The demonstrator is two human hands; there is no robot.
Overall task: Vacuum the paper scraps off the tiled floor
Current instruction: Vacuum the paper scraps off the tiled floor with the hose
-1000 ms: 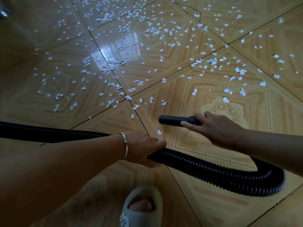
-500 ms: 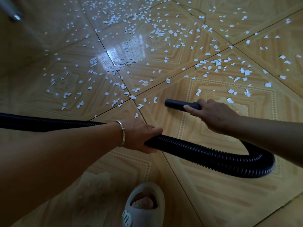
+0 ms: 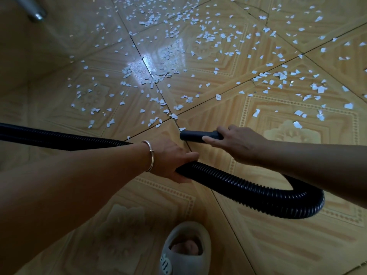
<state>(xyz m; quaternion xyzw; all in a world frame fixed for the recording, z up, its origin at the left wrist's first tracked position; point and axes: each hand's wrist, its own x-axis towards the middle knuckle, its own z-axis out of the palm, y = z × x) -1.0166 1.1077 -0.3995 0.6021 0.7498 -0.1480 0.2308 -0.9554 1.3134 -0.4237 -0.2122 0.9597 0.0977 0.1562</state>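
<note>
White paper scraps (image 3: 158, 76) lie scattered over the tan patterned tiled floor (image 3: 268, 245), thickest in the upper middle and right. My right hand (image 3: 236, 143) grips the smooth dark nozzle (image 3: 195, 135) of the vacuum, whose mouth points left beside a scrap (image 3: 182, 129) at a tile joint. A black ribbed hose (image 3: 258, 192) loops from the nozzle round to the right and back left. My left hand (image 3: 171, 160), a bangle on its wrist, grips that hose near the middle of the view.
My foot in a pale slipper (image 3: 185, 249) stands at the bottom centre. A metal leg or pipe (image 3: 34, 11) shows at the top left. The hose runs off the left edge (image 3: 39, 136). Tiles near my foot carry no scraps.
The nozzle has moved forward and left, from the tile on the right to the tile joint. The scraps that lay ahead of it in the earlier frames no longer show there. Both hands keep their grips.
</note>
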